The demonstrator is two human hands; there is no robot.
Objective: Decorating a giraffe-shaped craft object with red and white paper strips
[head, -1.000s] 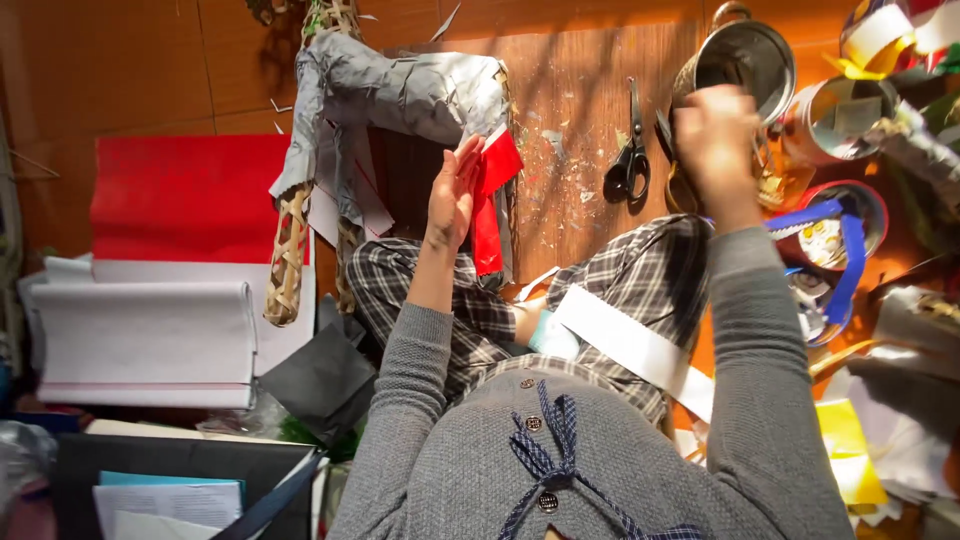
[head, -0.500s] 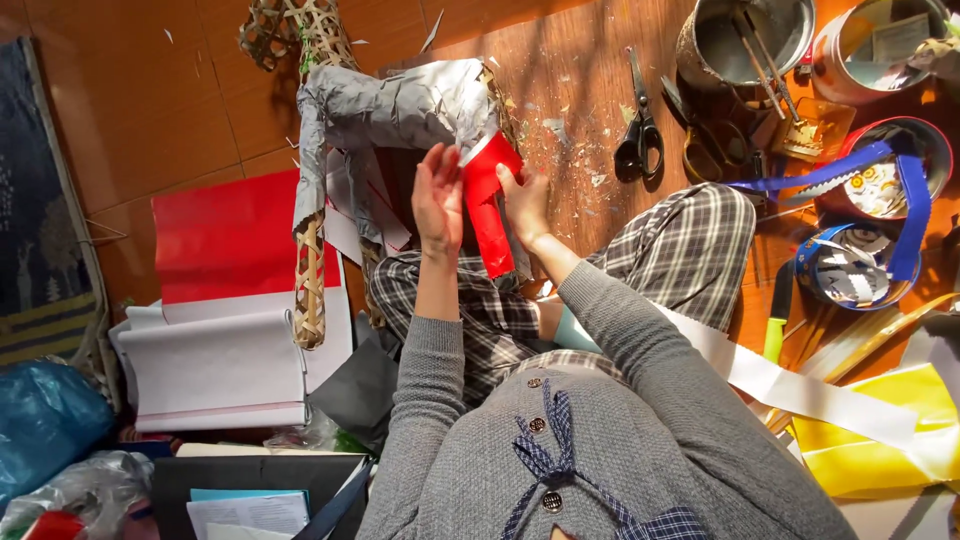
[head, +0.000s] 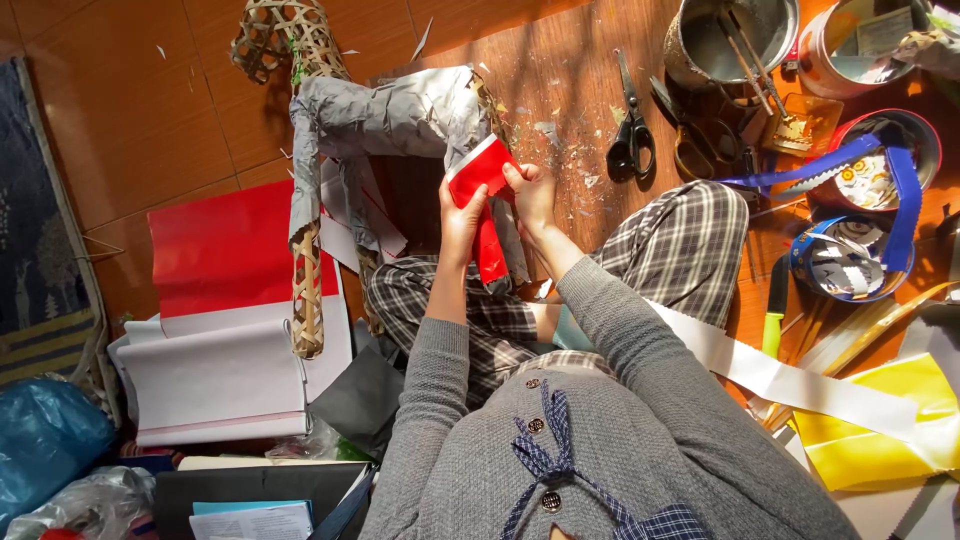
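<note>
Wooden floor (head: 120, 120); creased red paper (head: 480, 170)

The person's two arms, in grey knitted sleeves, reach forward from the chest and converge, forearms angled inward so that the hands meet just ahead of the crossed legs. The left hand (head: 460, 222) is raised with the palm turned toward the right, its fingers (head: 447, 192) extended upward and lightly curled. The right hand (head: 533, 200) sits close beside it, wrist bent, with fingers curled in a pinch at the level of the left hand's fingertips.
</note>
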